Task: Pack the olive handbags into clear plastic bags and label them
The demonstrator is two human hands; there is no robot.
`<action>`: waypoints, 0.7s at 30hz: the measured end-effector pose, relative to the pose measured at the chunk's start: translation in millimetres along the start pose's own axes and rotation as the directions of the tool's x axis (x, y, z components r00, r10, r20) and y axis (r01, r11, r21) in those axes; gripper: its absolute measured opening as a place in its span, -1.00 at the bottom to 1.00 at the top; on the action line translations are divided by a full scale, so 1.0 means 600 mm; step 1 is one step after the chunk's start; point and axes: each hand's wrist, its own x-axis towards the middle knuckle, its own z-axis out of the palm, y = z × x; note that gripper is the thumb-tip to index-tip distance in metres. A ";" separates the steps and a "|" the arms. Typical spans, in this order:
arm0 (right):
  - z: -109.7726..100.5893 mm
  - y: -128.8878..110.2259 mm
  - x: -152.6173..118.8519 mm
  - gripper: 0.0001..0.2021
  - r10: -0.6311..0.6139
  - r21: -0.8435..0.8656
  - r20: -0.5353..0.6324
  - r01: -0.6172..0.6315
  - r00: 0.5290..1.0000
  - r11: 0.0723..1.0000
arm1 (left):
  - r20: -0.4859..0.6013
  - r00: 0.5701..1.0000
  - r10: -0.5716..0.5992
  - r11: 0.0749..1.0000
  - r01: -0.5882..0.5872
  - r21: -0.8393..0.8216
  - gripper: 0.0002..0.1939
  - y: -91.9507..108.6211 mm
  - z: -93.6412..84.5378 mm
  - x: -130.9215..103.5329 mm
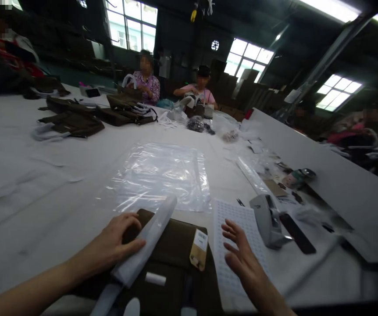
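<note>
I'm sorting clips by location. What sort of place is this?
Probably a bag factory or workshop: a tagged brown bag lies at the left hand, more dark bags lie on the broad white table, and two people work at its far side.

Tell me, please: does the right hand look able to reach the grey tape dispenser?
Probably yes: the right hand looks empty, its fingers spread above the printed sheet, and nothing seems to stand between it and the grey tape dispenser.
</note>
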 end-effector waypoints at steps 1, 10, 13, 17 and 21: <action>0.006 0.021 0.003 -0.34 0.227 0.146 -0.041 -0.219 0.973 0.965 | -0.037 0.996 -0.075 0.997 0.074 -0.028 -0.49 -0.017 0.001 -0.004; 0.101 0.069 0.102 -0.27 0.315 0.578 0.125 -0.328 0.941 0.747 | -0.088 0.988 -0.124 0.968 0.101 -0.230 -0.19 -0.035 -0.012 -0.007; 0.118 0.079 0.162 -0.31 0.070 0.513 -0.064 -0.027 0.996 0.858 | -0.268 0.963 0.005 0.983 -0.054 -0.174 -0.09 -0.062 -0.004 0.005; 0.152 0.120 0.161 -0.33 -0.065 0.479 -0.092 0.102 0.994 0.872 | -0.392 0.917 0.070 0.989 -0.115 -0.092 -0.08 -0.118 0.040 -0.034; 0.168 0.152 0.089 -0.41 0.013 0.433 -0.005 -0.010 1.000 0.901 | -0.354 0.935 0.032 0.997 -0.057 -0.060 -0.21 -0.148 0.079 -0.103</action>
